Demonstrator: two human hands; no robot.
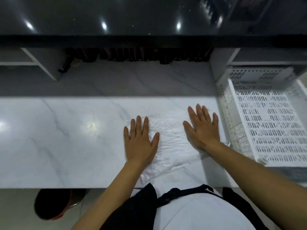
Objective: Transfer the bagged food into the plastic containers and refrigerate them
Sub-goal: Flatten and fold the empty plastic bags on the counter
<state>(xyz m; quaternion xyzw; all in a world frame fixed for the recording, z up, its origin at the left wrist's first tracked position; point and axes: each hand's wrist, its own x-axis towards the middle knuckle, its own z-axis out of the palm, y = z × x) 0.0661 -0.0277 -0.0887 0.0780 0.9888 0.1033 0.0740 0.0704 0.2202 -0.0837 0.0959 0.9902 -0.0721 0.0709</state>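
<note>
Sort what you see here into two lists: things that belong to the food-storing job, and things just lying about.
Job: clear plastic bag, flat under the left hand and right hand.

Lying about: white slotted crate; dark items on the shelf; dark round object under the counter.

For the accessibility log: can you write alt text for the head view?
Two open hands, left hand and right hand, press flat on a crumpled clear plastic bag lying on a white marble-patterned counter. A white perforated plastic crate sits to the right.
</note>
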